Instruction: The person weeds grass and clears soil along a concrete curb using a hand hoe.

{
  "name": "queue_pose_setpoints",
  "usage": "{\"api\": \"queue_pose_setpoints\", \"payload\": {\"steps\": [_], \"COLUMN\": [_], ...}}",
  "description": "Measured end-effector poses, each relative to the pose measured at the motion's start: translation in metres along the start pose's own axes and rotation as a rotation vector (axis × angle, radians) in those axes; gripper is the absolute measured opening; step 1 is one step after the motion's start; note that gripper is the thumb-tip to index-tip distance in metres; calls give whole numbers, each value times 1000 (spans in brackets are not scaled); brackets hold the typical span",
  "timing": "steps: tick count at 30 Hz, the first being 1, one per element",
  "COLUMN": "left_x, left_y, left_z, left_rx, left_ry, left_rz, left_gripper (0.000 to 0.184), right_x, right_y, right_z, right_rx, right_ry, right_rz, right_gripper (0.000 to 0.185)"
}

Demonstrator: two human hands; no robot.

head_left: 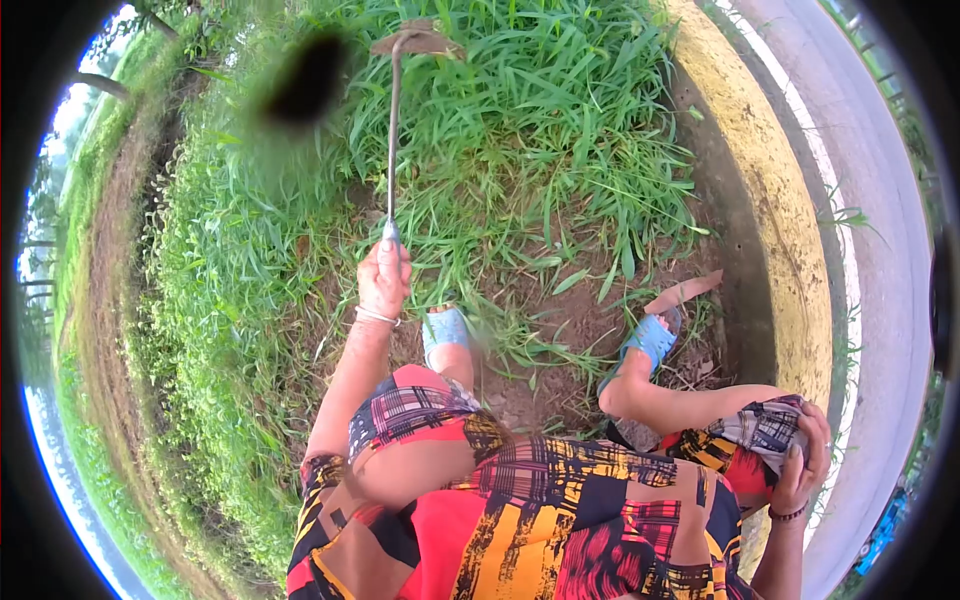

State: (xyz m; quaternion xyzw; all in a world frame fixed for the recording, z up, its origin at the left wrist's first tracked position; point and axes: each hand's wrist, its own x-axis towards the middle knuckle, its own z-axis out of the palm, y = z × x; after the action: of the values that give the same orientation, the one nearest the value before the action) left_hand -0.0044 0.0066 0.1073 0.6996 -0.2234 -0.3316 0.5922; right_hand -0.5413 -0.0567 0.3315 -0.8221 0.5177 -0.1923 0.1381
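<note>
My left hand (383, 282) is closed around the grey handle of a small hand hoe (394, 130). Its thin metal shaft points away from me, and the flat, rusty-brown blade at the far end hangs over tall green grass (520, 70). My right hand (808, 455) rests on my bent right knee, fingers curved over the patterned cloth, with no tool visible in it. Between my feet and the grass lies brown soil (570, 310) strewn with loose blades of grass.
A yellow-painted kerb (775, 170) runs along the right, with the paved road (870, 200) beyond. A brown flat strip (688, 290) lies beside my right sandal (650, 342). Leafy weeds (210, 330) grow on the left. A dark blur covers part of the upper view.
</note>
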Motion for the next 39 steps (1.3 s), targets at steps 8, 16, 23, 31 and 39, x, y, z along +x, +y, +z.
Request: {"api": "queue_pose_setpoints", "payload": {"steps": [8, 16, 23, 31, 39], "left_x": [-25, -12, -23, -15, -76], "left_y": [-134, 6, -8, -3, 193], "left_z": [-43, -21, -23, -37, 22], "left_rx": [1279, 970, 992, 934, 133], "left_ry": [-366, -294, -276, -417, -186], "left_rz": [-25, 2, 44, -289, -245], "left_gripper": [54, 43, 47, 31, 23], "right_x": [0, 6, 3, 14, 99], "right_y": [-3, -17, -24, -68, -142], "right_z": [1, -8, -9, 15, 140], "right_rx": [99, 24, -62, 63, 777], "right_ry": [50, 21, 40, -31, -462], "right_rz": [-2, -47, -84, -297, -212], "right_gripper": [33, 29, 25, 20, 35]}}
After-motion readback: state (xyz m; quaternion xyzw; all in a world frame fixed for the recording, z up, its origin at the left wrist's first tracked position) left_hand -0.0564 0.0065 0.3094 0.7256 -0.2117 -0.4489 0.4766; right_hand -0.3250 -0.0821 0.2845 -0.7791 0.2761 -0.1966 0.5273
